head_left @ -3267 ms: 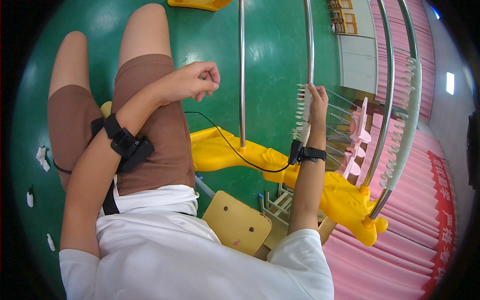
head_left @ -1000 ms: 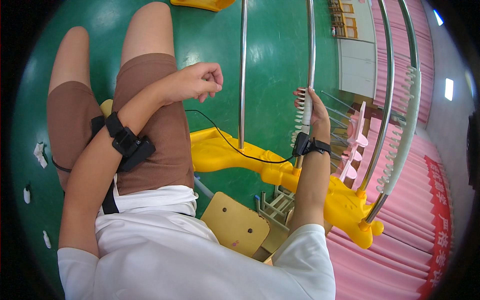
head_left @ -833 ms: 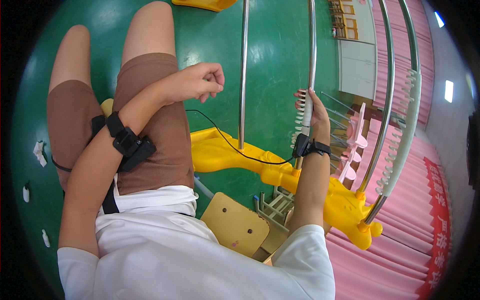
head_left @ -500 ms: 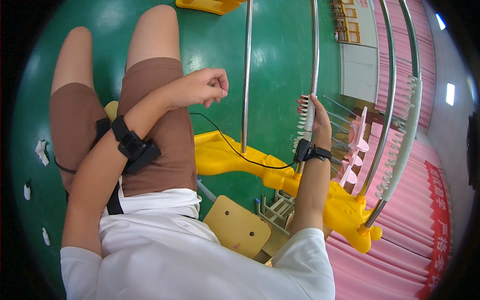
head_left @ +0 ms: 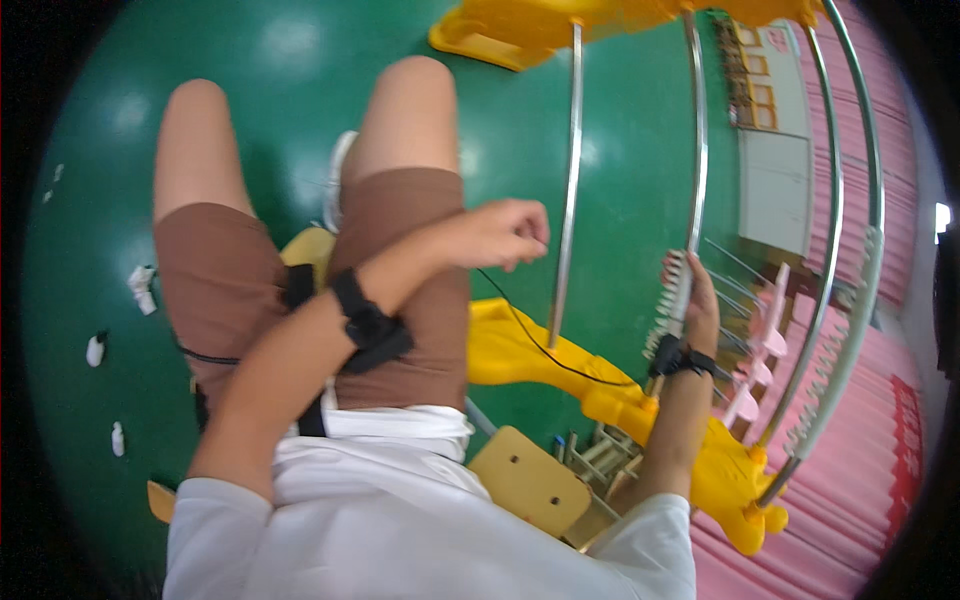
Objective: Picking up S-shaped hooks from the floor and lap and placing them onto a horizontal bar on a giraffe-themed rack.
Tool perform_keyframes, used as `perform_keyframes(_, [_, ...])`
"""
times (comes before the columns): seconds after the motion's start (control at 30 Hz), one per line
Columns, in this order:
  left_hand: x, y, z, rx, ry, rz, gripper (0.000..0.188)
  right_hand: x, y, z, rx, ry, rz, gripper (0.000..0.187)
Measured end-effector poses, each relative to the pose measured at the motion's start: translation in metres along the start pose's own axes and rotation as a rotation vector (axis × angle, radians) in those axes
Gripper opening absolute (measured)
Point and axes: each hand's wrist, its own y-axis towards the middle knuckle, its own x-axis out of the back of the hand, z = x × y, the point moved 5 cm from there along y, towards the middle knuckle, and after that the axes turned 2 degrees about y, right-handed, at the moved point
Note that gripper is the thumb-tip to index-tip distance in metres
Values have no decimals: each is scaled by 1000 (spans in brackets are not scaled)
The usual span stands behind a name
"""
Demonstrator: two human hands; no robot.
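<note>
My right hand [head_left: 703, 305] is wrapped round a white plastic sleeve with a row of comb-like teeth [head_left: 672, 298], which sits low on an upright metal pole [head_left: 697, 150]. Its fingers are partly hidden behind the sleeve. My left hand [head_left: 505, 236] hovers above my right thigh, left of another metal pole [head_left: 570, 190]. Its fingers are curled in, and nothing shows in them. The poles run between a yellow moulded base [head_left: 515, 350] and a yellow piece at the top [head_left: 560, 30]. A similar white toothed sleeve [head_left: 845, 335] is on a pole farther right.
A thin black cable [head_left: 540, 347] runs towards my right wrist. A tan chair [head_left: 530, 482] stands beside me, and pink chairs [head_left: 770, 340] lie beyond my right hand. White bottles [head_left: 96, 349] and crumpled paper [head_left: 142, 289] are on the green floor [head_left: 290, 50].
The whole scene has shifted right and down in the picture, bringing the yellow top piece further into view. My right hand stays on the white sleeve. My left hand's fingers are curled tighter.
</note>
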Motion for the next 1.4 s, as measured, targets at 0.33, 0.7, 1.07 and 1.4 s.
perform_keyframes(0.33, [13, -17, 3, -67, -21, -97, 19, -40, 0, -6, 33, 8, -144, 28])
perform_keyframes(0.7, [62, -84, -58, -182, 163, -228, 15, 72, 23, 22, 514, -594, -589, 49])
perform_keyframes(1.07, [204, -356, -124, -90, 31, -961, 12, -20, 2, 27, 289, -1246, -666, 63])
perform_keyframes(1.4, [194, -514, -92, -121, -233, -1495, 14, -204, 27, 47, 1072, -1779, -703, 38])
